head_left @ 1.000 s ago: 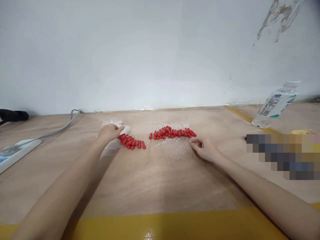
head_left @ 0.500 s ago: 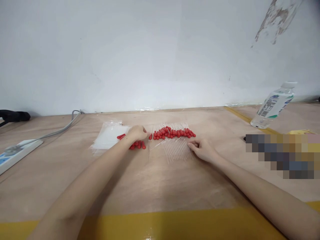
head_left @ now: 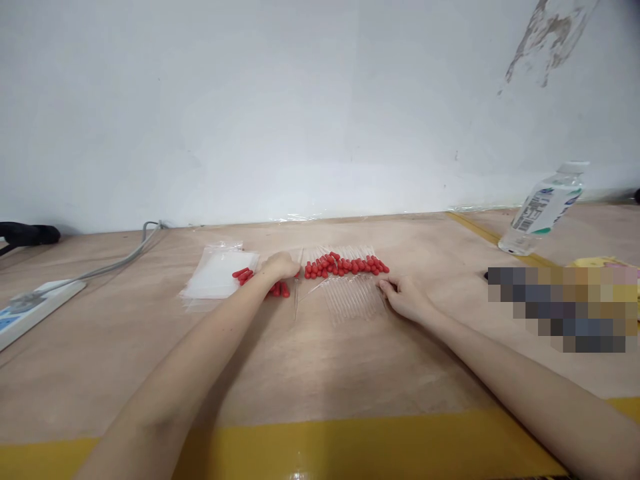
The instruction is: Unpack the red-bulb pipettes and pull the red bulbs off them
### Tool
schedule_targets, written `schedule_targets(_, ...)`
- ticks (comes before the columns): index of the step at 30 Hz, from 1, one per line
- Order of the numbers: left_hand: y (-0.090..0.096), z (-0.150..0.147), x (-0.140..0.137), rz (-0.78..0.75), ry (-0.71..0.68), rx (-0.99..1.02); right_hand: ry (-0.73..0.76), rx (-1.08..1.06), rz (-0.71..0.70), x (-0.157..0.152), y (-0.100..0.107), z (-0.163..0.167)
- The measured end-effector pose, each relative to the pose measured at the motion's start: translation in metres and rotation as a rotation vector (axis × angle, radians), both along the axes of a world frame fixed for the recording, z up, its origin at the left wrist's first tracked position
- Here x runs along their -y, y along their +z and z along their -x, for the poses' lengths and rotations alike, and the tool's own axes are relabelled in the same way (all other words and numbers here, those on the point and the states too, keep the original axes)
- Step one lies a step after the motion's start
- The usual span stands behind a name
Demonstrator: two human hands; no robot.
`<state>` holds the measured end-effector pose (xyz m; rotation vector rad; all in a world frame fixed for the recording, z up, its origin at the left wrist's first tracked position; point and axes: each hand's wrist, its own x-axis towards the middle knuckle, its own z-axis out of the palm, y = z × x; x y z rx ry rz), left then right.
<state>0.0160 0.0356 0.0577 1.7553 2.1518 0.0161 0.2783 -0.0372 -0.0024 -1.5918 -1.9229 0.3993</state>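
A row of red rubber bulbs (head_left: 345,267) lies across a bed of thin clear tubes (head_left: 353,300), which look like droppers. My left hand (head_left: 281,265) is closed at the left of this row, its fingertips on a red bulb (head_left: 297,275) that they mostly cover. A smaller heap of loose red bulbs (head_left: 280,289) lies under and beside that wrist. By the right edge of the tubes, my right hand (head_left: 403,297) has thumb and forefinger pinched together; whether a tube is between them is too small to tell.
Clear plastic bags (head_left: 215,273) lie stacked at the left. Farther left are a white power strip (head_left: 45,310) and a grey cable (head_left: 120,260). A tilted-looking water bottle (head_left: 545,210) stands at the right, behind a yellow item (head_left: 595,262) and a blurred-out patch.
My left hand has shifted slightly right, covering most of the red bulb that showed beside its fingertips. My right hand stays by the tubes' right edge. The view has shifted a little.
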Motion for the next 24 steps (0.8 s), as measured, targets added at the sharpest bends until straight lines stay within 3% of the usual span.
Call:
schedule_targets(7,0.006,0.017,0.032,-0.37,-0.118,0.024,-0.009,0.0,-0.001,-0.001,-0.003,0.0)
schedule_targets(12,-0.015,0.027,0.072,-0.791,-0.451,0.048,-0.049,-0.032,-0.021,-0.003,-0.004,-0.001)
schedule_targets(14,-0.026,0.03,0.085,-0.872,-0.569,0.023,-0.104,-0.096,-0.145,-0.002,-0.002,-0.001)
schedule_targets(16,-0.035,0.031,0.096,-0.952,-0.673,-0.005,-0.118,-0.157,-0.393,0.003,0.002,0.002)
schedule_targets(19,-0.045,0.028,0.107,-1.053,-0.805,-0.007,0.071,-0.112,-0.712,0.016,0.01,0.009)
schedule_targets(22,-0.049,0.02,0.114,-1.074,-0.902,0.017,0.36,0.118,-0.758,0.03,0.014,0.022)
schedule_targets(24,-0.05,0.016,0.117,-1.084,-0.943,0.028,0.469,0.264,-0.754,0.036,0.012,0.031)
